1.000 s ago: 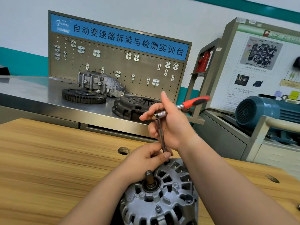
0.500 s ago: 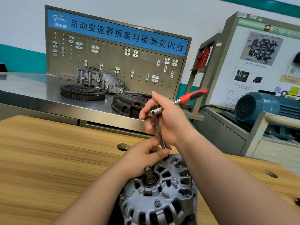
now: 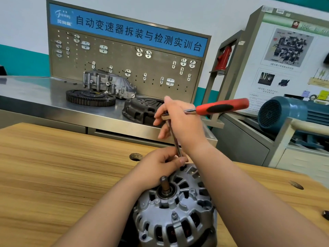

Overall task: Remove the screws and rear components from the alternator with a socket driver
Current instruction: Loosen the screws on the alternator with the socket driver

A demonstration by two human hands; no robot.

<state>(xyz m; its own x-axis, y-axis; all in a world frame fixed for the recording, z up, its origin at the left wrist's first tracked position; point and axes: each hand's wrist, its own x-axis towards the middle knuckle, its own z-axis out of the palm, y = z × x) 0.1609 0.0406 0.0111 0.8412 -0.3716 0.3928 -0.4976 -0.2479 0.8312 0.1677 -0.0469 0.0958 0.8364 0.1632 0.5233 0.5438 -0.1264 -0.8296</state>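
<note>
a pale wooden workbench [image 3: 53,175] fills the near part of the room, and behind it runs a steel counter [image 3: 32,93] under a white and teal wall. at the back of that counter stands a grey pegboard [image 3: 124,72] with metal hooks and a blue banner of chinese writing across its top. in front of the board lies a dark toothed ring [image 3: 90,98] flat on the steel, with a cast aluminium housing [image 3: 108,82] just behind it and a black clutch cover [image 3: 140,109] to its right, near the counter's front edge.

on the wooden bench there is a round hole [image 3: 135,156], and just beside it the left hand [image 3: 160,166] curls round the lower end of the socket driver [image 3: 220,106], at the far rim of the alternator [image 3: 174,211]. the alternator sits on the bench close to the person, its vented silver face and stub shaft [image 3: 164,184] pointing up. the driver's thin steel bar rises nearly upright from that rim. the right hand [image 3: 183,122] wraps the driver's head at the top of the bar, one finger raised, while the red and black handle sticks out to the right.

further right, a red jack [image 3: 223,57] sits on a grey metal frame, then a display board [image 3: 288,56] with diagrams, and below it a blue motor [image 3: 284,111].
</note>
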